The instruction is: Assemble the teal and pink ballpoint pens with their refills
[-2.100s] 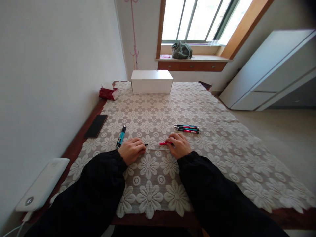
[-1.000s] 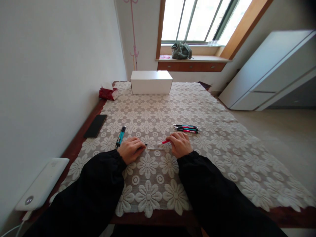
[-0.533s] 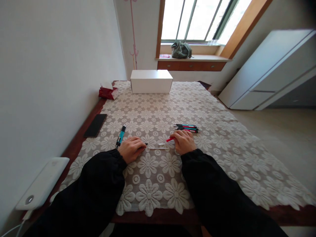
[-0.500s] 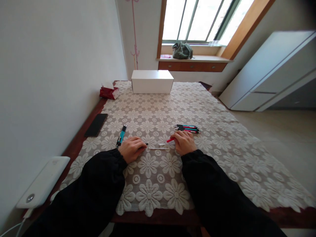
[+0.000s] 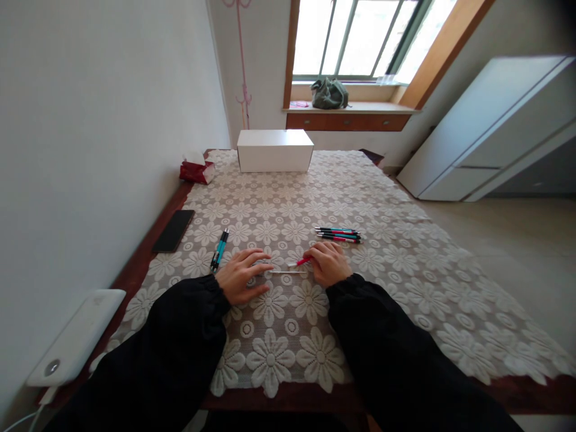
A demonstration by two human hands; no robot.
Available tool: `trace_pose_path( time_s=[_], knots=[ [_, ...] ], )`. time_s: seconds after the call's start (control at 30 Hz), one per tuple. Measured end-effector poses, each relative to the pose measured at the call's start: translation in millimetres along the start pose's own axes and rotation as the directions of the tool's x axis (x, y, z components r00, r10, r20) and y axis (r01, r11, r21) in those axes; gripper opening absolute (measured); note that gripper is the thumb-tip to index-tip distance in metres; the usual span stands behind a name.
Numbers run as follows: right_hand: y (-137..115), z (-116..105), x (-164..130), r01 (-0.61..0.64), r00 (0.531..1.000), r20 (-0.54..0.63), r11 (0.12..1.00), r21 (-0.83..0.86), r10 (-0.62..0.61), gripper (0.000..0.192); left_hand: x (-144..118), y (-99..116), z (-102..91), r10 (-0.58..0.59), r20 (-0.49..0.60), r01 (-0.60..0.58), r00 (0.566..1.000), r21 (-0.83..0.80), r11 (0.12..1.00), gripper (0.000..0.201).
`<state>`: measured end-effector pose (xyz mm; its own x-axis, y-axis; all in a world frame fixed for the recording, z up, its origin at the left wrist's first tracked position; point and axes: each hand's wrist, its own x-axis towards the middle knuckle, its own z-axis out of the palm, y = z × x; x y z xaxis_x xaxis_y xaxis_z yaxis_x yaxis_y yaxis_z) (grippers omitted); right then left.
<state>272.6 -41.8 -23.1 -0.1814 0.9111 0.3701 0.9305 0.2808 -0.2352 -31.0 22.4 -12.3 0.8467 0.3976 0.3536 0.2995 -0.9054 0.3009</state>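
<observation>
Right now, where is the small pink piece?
In the head view, the small pink piece is slightly right of centre, held in the person's right hand, just beyond the thin white rod.

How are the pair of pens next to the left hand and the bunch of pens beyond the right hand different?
The left pair of pens is just two pens; the right bunch of pens has more.
The left pair shows blue and black, while the right bunch has red too.
The left pair slants away from the person; the right bunch lies mostly sideways.
Both lie on the lace tablecloth.
</observation>
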Motion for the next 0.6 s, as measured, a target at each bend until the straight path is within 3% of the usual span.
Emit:
trace_pose_path(
  time_s=[0.23, 0.6],
  knots=[
    [-12.4, 3.4, 0.3, 0.012, 1.000, 0.010, 0.999, 0.039, -0.012, 0.021, -2.2, 1.6, 2.5, -0.022, 0.053, 0.019, 0.998, 0.058, 0.998, 0.058],
    [-18.9, 11.2, -1.1, 0.100, 0.995, 0.019, 0.987, 0.125, -0.103, 0.023, 2.5, 6.0, 6.3, -0.021, 0.091, 0.015, 0.996, 0.067, 0.998, 0.059]
  ],
)
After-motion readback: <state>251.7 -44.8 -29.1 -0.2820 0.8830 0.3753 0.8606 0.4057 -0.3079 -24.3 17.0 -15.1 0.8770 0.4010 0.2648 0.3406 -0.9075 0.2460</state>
